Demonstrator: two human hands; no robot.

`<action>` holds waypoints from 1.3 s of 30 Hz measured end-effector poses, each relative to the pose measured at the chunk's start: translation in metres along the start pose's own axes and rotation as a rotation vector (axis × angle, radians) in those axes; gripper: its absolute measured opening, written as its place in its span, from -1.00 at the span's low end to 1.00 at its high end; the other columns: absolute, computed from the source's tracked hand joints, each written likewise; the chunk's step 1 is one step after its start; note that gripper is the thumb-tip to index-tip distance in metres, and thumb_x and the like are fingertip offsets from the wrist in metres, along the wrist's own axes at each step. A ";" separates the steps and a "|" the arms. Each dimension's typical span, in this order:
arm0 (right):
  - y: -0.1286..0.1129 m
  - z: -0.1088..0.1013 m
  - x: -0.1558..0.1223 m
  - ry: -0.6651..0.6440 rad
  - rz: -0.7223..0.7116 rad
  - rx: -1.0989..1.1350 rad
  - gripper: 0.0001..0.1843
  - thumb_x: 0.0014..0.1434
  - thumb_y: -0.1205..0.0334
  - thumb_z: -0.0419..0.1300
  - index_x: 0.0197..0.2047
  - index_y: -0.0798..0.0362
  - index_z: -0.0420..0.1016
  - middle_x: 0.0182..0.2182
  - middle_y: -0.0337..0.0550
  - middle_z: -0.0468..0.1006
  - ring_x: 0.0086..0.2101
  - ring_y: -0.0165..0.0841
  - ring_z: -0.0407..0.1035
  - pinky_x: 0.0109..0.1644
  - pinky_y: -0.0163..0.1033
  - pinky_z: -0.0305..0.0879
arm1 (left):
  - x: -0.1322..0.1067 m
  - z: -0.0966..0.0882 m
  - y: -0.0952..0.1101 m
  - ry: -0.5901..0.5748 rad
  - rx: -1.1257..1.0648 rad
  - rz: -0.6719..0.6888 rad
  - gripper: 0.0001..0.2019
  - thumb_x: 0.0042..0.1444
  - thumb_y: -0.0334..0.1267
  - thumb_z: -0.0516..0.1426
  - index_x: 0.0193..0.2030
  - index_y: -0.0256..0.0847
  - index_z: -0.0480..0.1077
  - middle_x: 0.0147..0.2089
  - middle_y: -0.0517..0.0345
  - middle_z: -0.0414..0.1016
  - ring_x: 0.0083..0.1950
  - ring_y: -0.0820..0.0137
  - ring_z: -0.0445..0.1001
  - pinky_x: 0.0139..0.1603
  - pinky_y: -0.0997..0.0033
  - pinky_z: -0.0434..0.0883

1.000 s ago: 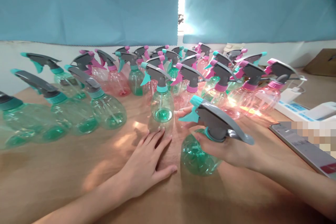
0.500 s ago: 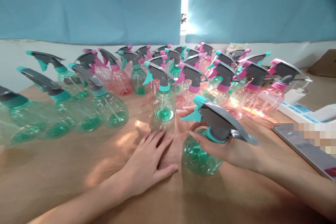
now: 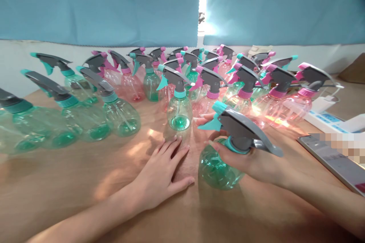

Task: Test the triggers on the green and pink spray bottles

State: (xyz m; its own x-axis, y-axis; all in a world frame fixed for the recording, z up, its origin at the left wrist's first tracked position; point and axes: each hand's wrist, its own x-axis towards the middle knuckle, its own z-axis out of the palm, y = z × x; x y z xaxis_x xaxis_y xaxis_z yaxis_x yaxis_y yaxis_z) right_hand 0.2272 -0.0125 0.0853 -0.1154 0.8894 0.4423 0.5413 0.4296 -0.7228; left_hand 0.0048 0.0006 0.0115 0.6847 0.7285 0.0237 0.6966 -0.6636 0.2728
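Observation:
My right hand (image 3: 242, 157) is wrapped round the neck of a green spray bottle (image 3: 216, 172) with a grey and turquoise trigger head. That bottle is slightly tilted; whether its base touches the table I cannot tell. Flat on the wooden table (image 3: 119, 171) lies my left hand (image 3: 159, 171), fingers spread, holding nothing. Just beyond its fingertips stands another green spray bottle (image 3: 179, 112), upright, its trigger pointing left. To the left is a row of several green spray bottles (image 3: 121, 117). Pink spray bottles (image 3: 207, 102) stand behind, mixed with green ones.
At the right lie a phone-like flat device (image 3: 327, 163), partly pixelated, and a white power strip (image 3: 322, 115) with a plugged-in adapter and cable. A brown cardboard box (image 3: 353, 68) sits at the far right. Blue blinds (image 3: 99, 7) hang behind the table, with bright light between them.
The view has shifted slightly, so everything sits a little further right. Both hands and the held spray bottle keep nearly the same places on the table.

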 end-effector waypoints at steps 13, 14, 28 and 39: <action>0.002 -0.001 -0.002 -0.028 0.022 -0.050 -0.86 0.01 0.16 0.12 -0.32 -0.06 0.45 -0.51 -0.20 0.58 -0.41 -0.23 0.55 -0.39 -0.21 0.51 | 0.000 -0.001 0.000 0.000 0.019 0.007 -0.32 0.26 0.16 0.07 0.38 -0.20 0.16 0.45 -0.15 0.06 0.43 -0.06 0.02 0.35 -0.19 0.05; 0.002 -0.001 -0.002 -0.030 0.019 -0.040 -0.86 0.01 0.17 0.12 -0.32 -0.06 0.45 -0.51 -0.20 0.57 -0.41 -0.23 0.55 -0.39 -0.22 0.51 | 0.000 -0.001 0.000 0.006 0.017 0.011 -0.33 0.26 0.16 0.07 0.38 -0.19 0.16 0.44 -0.15 0.07 0.43 -0.06 0.02 0.35 -0.19 0.04; 0.001 -0.004 0.000 -0.131 0.019 0.082 -0.68 0.07 0.22 0.10 -0.09 -0.07 0.51 -0.47 -0.23 0.56 -0.42 -0.31 0.48 -0.34 -0.24 0.51 | 0.001 0.001 0.000 -0.003 0.043 0.017 -0.31 0.27 0.19 0.04 0.38 -0.22 0.15 0.45 -0.17 0.05 0.44 -0.05 0.00 0.34 -0.19 0.05; 0.005 -0.008 -0.005 -0.125 0.063 0.135 -0.87 0.01 0.30 0.13 -0.34 -0.11 0.42 -0.47 -0.29 0.58 -0.47 -0.37 0.52 -0.41 -0.35 0.50 | 0.000 0.000 0.000 -0.003 0.043 0.015 -0.31 0.27 0.18 0.05 0.39 -0.21 0.14 0.45 -0.16 0.05 0.43 -0.04 0.02 0.34 -0.18 0.07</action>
State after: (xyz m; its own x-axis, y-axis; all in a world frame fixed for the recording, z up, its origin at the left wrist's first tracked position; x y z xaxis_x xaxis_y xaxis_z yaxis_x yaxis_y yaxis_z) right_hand 0.2368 -0.0158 0.0838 -0.1921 0.9243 0.3299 0.4354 0.3816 -0.8154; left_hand 0.0047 0.0009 0.0110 0.6960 0.7176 0.0249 0.6944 -0.6814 0.2312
